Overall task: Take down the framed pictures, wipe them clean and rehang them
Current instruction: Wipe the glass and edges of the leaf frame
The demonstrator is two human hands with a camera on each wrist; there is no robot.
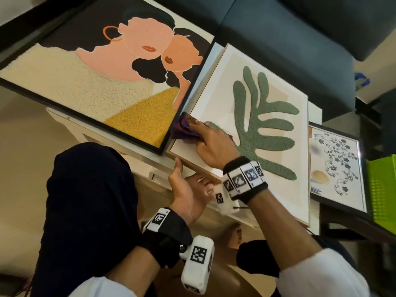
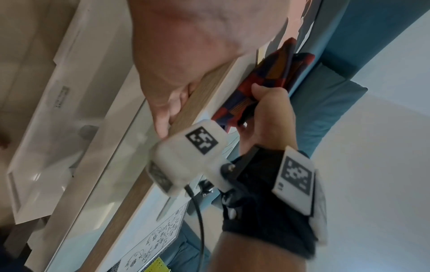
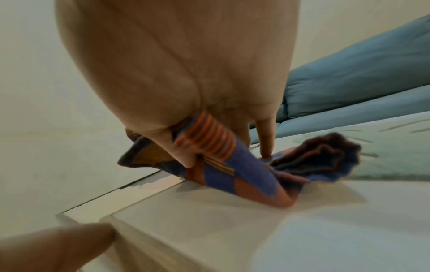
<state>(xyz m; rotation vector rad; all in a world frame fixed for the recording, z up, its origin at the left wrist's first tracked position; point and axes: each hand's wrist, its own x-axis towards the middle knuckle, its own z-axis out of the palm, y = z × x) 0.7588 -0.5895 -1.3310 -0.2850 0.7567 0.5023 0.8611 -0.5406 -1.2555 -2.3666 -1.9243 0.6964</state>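
Note:
A light wood-framed picture with a green leaf shape (image 1: 218, 91) lies tilted on the white table. My right hand (image 1: 214, 144) holds a blue and orange checked cloth (image 1: 183, 128) and presses it onto the glass at the picture's near left corner. In the right wrist view the thumb pinches the cloth (image 3: 232, 165) while a fingertip pushes it down on the glass (image 3: 256, 230). My left hand (image 1: 188, 181) grips the near edge of the frame, thumb on top and fingers underneath. The left wrist view shows that wooden edge (image 2: 197, 103) in my left hand (image 2: 186, 55).
A large black-framed picture of two faces (image 1: 107, 78) lies to the left, its edge touching the cloth. A black-framed floral picture (image 1: 338, 168) and a green basket (image 1: 383, 189) are on the right. A blue sofa (image 1: 278, 28) is behind, and my knee (image 1: 90, 200) is below.

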